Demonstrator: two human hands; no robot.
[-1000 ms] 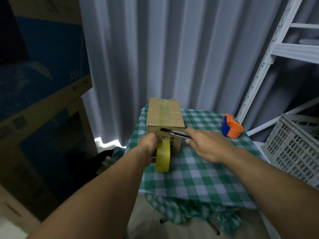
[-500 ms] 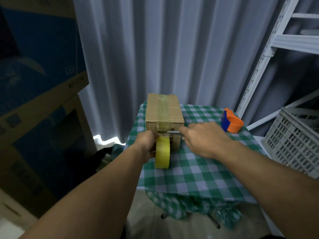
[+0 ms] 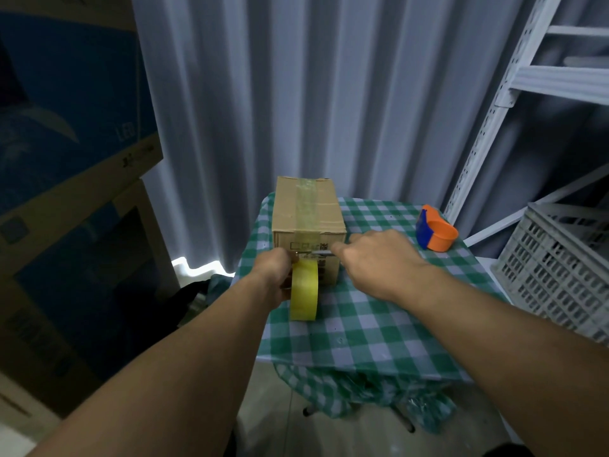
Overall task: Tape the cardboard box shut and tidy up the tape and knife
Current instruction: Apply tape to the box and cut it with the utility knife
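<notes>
A brown cardboard box (image 3: pixel 290 209) stands on the green checked table (image 3: pixel 362 324), with a strip of clear tape running along its closed top and down the near face. My left hand (image 3: pixel 275 272) grips a yellow tape roll (image 3: pixel 304 293) held upright against the box's near face. My right hand (image 3: pixel 379 258) holds a knife (image 3: pixel 321 253), its blade lying across the tape strip just above the roll. Most of the knife's handle is hidden inside my fist.
An orange and blue tape dispenser (image 3: pixel 435 232) sits at the table's far right. A white plastic crate (image 3: pixel 560 268) and a white metal shelf frame (image 3: pixel 487 120) stand to the right. Large cardboard boxes (image 3: pixel 66 192) are stacked on the left, a curtain hangs behind.
My right hand has brought the knife down and leftward, from above the box's front edge onto the tape above the roll. The left hand keeps the roll in place.
</notes>
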